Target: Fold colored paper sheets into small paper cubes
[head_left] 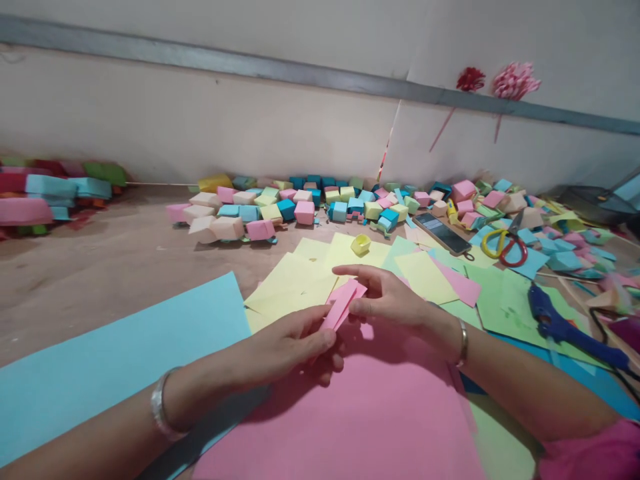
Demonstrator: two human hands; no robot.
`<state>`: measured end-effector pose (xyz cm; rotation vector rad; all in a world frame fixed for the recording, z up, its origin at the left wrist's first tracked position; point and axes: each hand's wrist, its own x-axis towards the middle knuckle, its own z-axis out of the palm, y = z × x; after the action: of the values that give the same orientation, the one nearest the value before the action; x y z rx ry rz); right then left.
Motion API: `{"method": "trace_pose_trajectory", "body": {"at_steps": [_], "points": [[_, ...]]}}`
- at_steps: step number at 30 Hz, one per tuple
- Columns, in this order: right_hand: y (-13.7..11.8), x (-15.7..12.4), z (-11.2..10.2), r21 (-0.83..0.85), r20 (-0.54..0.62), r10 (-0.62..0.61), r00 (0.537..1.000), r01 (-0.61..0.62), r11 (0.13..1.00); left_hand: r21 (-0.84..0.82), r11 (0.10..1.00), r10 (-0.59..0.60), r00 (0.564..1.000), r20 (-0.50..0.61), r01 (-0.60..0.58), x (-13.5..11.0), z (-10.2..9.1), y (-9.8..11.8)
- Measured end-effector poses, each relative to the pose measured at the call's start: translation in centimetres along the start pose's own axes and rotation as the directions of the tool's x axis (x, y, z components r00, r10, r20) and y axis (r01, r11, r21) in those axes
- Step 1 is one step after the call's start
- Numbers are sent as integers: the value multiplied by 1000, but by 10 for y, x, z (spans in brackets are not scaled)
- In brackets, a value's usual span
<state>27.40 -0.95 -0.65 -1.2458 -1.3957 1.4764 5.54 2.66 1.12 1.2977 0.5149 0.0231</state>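
Between my two hands is a small piece of folded pink paper [341, 305], held above a large pink sheet [380, 413]. My left hand [305, 340] grips its lower end, the thumb lying along the near side. At the upper end, my right hand [377, 293] has its thumb against the paper and its index finger stretched out over it. The lower fingers of both hands are partly hidden. Just beyond them a small yellow folded paper piece [361, 244] sits on yellow sheets [290, 283].
Several small paper boxes [305, 213] line the wall. To the right lie a phone [444, 233], scissors [505, 245] and a blue glue gun [565, 327] with its cord. A light blue sheet [125, 353] covers the left front. Two paper flowers [515, 81] hang on the wall.
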Motion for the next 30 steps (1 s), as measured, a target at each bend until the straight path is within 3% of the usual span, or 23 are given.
{"method": "trace_pose_trajectory", "body": {"at_steps": [3, 6, 9, 13, 17, 19, 23, 25, 30], "points": [[0, 0, 0, 53, 5, -9, 1000, 9, 999, -98, 995, -15, 1000, 11, 16, -1, 2, 1], [1, 1, 0, 106, -17, -63, 998, 64, 992, -156, 987, -33, 998, -56, 24, 1, 2, 5], [3, 2, 0, 158, -26, -123, 992, 126, 979, -183, 983, -8, 977, -211, -31, 6, 0, 8], [7, 3, 0, 143, 20, -161, 987, 156, 977, -161, 983, 8, 889, -458, -91, 7, -2, 7], [7, 2, 1, 11, 26, -138, 990, 138, 990, -79, 994, 33, 895, -444, -75, 5, -1, 4], [5, 1, 5, -107, -7, -201, 980, 199, 974, -7, 998, 49, 893, -447, -58, 5, -1, 3], [0, -4, 21, -336, -82, -316, 945, 272, 902, 47, 999, 25, 850, -527, 0, 7, 0, -1], [0, -7, 29, -374, -109, -348, 931, 286, 882, 36, 999, 17, 837, -546, 3, 8, 1, -3], [8, -8, 36, -394, -182, -454, 872, 358, 847, 11, 999, 36, 858, -512, -36, 6, 1, -8]]}}
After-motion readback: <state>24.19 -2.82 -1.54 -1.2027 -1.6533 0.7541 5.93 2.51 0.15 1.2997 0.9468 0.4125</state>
